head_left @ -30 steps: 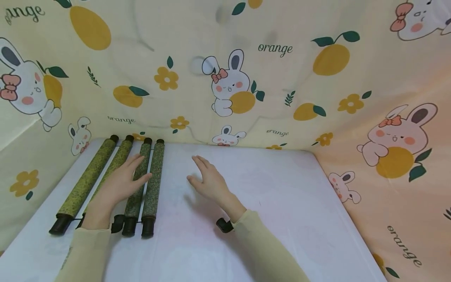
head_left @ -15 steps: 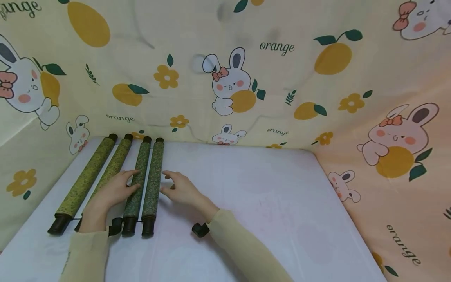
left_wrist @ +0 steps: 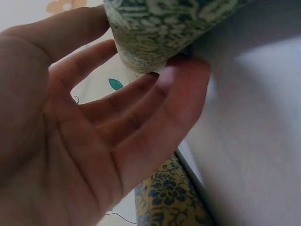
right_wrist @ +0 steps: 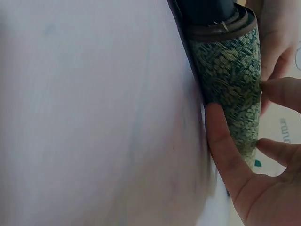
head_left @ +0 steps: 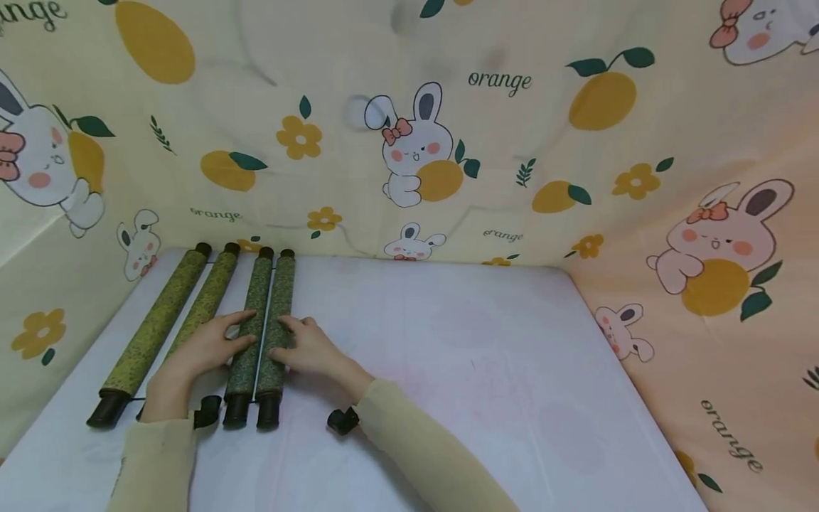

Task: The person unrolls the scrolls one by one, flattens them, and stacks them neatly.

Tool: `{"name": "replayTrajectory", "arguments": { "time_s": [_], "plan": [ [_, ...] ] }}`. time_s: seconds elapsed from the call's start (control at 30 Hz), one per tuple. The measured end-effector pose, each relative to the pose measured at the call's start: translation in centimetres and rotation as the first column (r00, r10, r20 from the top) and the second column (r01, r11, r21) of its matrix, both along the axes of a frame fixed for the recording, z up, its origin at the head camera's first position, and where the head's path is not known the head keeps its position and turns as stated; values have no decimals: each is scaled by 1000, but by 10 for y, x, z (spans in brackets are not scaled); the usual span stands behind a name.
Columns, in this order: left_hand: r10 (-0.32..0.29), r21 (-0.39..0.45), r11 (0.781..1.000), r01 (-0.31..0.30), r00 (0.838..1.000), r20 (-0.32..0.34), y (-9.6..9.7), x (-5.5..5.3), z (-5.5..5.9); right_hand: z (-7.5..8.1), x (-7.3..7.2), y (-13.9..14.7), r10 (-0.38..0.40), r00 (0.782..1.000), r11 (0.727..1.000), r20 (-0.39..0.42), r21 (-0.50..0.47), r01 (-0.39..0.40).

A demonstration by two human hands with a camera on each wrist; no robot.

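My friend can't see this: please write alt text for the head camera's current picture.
A person's left hand grips the left green roll, the right hand the right green roll, on a white table. Two yellowish rolls lie further left.

White tabletop [head_left: 480, 370]; cream backdrop [head_left: 358, 178] stands behind it, printed with rabbits [head_left: 416, 146], oranges [head_left: 603, 103], flowers [head_left: 299, 137]. Pinkish panel [head_left: 774, 341] right of tabletop, paler panel [head_left: 38, 263] left. Light looks soft.

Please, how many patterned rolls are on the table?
4, left to right: outer yellow roll, inner yellow roll partly hidden by the left hand, left green roll touched by that hand, right green roll held by the right hand.
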State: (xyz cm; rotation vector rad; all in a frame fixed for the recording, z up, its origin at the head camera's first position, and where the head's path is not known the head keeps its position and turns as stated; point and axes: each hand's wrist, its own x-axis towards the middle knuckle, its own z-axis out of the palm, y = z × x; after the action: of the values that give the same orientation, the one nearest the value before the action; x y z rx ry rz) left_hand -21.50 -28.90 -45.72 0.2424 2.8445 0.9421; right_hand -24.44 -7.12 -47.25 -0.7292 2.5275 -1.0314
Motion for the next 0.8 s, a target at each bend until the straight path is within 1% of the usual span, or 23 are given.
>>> {"name": "replayTrajectory", "arguments": {
  "time_s": [0.07,0.17,0.27,0.3,0.37,0.53,0.7,0.8],
  "plan": [
    [6,32,999,-8,999,36,0,1,1,-1,1,-4,-15,1000,1000,25,-10,15],
    [10,59,998,-15,997,79,1,2,3,-2,4,-10,-41,999,999,20,16,41],
    [10,58,998,-15,997,80,3,1,3,-1,6,-14,-59,998,997,-17,54,60],
    [9,56,998,-13,997,73,5,1,2,-1,6,-14,-60,998,996,-31,62,62],
    [8,43,999,-9,999,39,6,2,2,-2,6,-15,-57,998,997,-30,54,59],
    [-12,2,1000,12,998,-62,9,1,3,-4,3,-13,-58,998,998,-1,10,58],
    [-39,22,999,41,996,-85,17,0,4,0,4,-2,-71,997,997,21,-13,71],
    [-42,28,999,45,995,-88,24,0,4,3,5,7,-80,997,997,20,-12,80]
  ]
}}
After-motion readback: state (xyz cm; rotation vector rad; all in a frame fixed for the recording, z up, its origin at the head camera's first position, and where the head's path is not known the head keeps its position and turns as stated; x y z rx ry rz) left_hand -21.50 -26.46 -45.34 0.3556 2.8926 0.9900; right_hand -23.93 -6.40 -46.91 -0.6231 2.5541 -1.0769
